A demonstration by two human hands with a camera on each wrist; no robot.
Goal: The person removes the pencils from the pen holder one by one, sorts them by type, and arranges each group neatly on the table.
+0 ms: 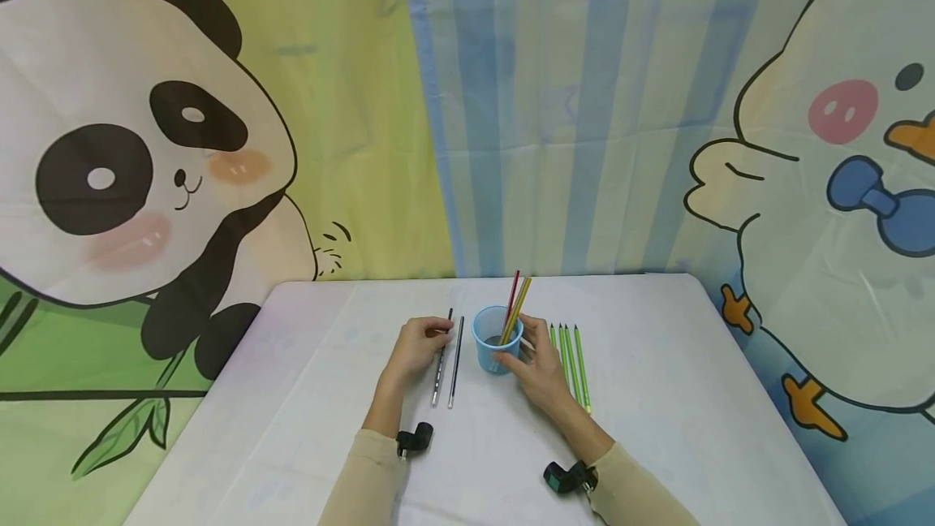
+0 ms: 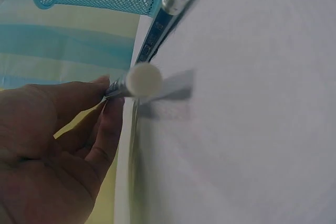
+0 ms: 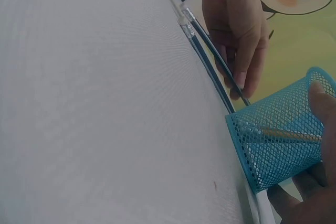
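Observation:
My left hand (image 1: pixel 418 345) pinches a dark pencil (image 1: pixel 440 372) with a white eraser (image 2: pixel 144 80) between thumb and fingertips, near its upper end. A second dark pencil (image 1: pixel 456 364) lies on the table just to its right. My right hand (image 1: pixel 541 368) grips the side of a light blue mesh pen cup (image 3: pixel 283 156), thumb at the front and fingers behind it. Inside the cup lean a red pencil (image 1: pixel 513 295) and yellow pencils (image 1: pixel 520 305), tilted to the right. How many yellow ones there are is hard to tell.
Several green pencils (image 1: pixel 577 364) lie side by side right of the cup, partly behind my right hand. They all rest on a white-covered table (image 1: pixel 657 428). Behind its far edge hangs a patterned curtain (image 1: pixel 555 185) with a panda and a bird.

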